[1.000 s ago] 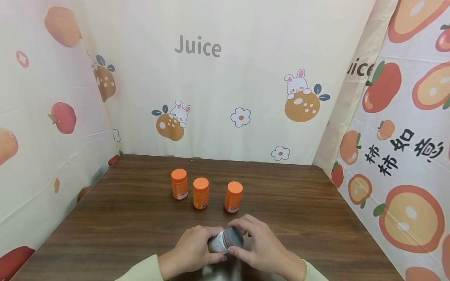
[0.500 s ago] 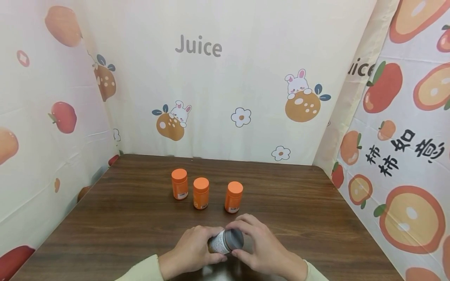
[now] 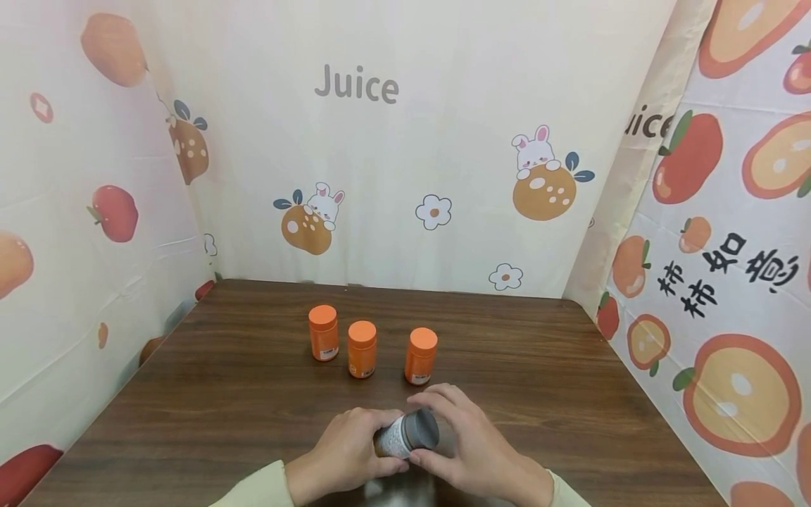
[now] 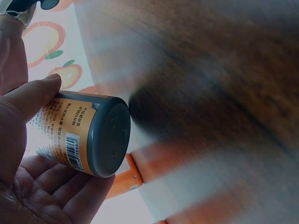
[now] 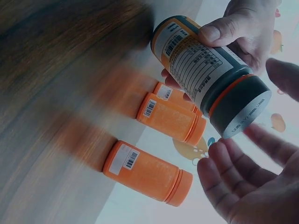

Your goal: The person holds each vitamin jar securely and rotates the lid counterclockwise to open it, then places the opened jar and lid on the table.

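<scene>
My left hand (image 3: pixel 345 451) grips a dark grey bottle (image 3: pixel 394 439) with a printed label, holding it tilted just above the table's near side. Its grey cap (image 3: pixel 422 429) points toward my right hand (image 3: pixel 475 451). In the right wrist view an orange ring shows under the cap (image 5: pixel 240 105), which sits on the bottle. The right fingers (image 5: pixel 222 163) are spread and relaxed beside the cap, with the thumb on its other side. Whether a fingertip touches the cap is unclear. The left wrist view shows the bottle's dark base (image 4: pixel 111 137) and barcode.
Beyond the hands stand three upright orange bottles: a left one (image 3: pixel 324 334), a middle one (image 3: pixel 362 352) and a right one (image 3: pixel 421 358). They are on a dark wood table (image 3: pixel 538 366). Fruit-patterned curtains (image 3: pixel 393 148) enclose the back and sides.
The right fingers have shifted slightly about the cap and now stand looser, with the index finger lifted away from its edge. The left hand and bottle have stayed nearly still.
</scene>
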A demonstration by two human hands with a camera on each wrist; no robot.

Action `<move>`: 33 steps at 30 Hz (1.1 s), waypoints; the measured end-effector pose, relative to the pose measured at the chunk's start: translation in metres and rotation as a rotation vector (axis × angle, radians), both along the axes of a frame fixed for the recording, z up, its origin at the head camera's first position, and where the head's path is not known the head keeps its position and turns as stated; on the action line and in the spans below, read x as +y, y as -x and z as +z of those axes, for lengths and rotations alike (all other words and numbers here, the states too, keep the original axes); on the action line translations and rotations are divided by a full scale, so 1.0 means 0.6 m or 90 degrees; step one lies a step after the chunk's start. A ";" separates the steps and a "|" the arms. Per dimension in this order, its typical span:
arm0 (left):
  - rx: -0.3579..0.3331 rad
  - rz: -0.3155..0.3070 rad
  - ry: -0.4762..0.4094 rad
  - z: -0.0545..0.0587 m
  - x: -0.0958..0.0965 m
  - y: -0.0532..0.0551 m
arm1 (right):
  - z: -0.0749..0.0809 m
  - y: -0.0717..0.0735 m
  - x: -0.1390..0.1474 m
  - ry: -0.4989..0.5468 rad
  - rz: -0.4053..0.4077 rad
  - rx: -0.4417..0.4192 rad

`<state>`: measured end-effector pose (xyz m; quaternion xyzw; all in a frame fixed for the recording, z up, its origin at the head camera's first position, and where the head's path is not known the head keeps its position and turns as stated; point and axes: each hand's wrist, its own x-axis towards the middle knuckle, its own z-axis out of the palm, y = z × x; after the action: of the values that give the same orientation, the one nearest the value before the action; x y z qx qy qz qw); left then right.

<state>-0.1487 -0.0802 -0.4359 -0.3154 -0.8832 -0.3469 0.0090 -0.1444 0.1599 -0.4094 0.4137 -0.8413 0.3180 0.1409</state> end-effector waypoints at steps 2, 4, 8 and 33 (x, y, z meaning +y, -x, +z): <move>0.002 0.000 -0.001 0.000 0.000 0.000 | 0.000 -0.001 -0.001 0.002 -0.027 -0.014; 0.000 0.001 -0.003 0.001 0.000 -0.001 | 0.000 -0.003 -0.002 0.002 -0.057 -0.034; -0.007 0.001 -0.006 0.000 0.001 -0.001 | 0.000 -0.004 -0.003 0.000 -0.104 -0.069; -0.006 0.003 -0.021 -0.005 0.001 -0.003 | 0.001 0.000 -0.002 -0.017 -0.091 -0.097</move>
<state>-0.1469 -0.0796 -0.4388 -0.3119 -0.8781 -0.3628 0.0108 -0.1441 0.1585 -0.4089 0.3294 -0.8810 0.3266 0.0932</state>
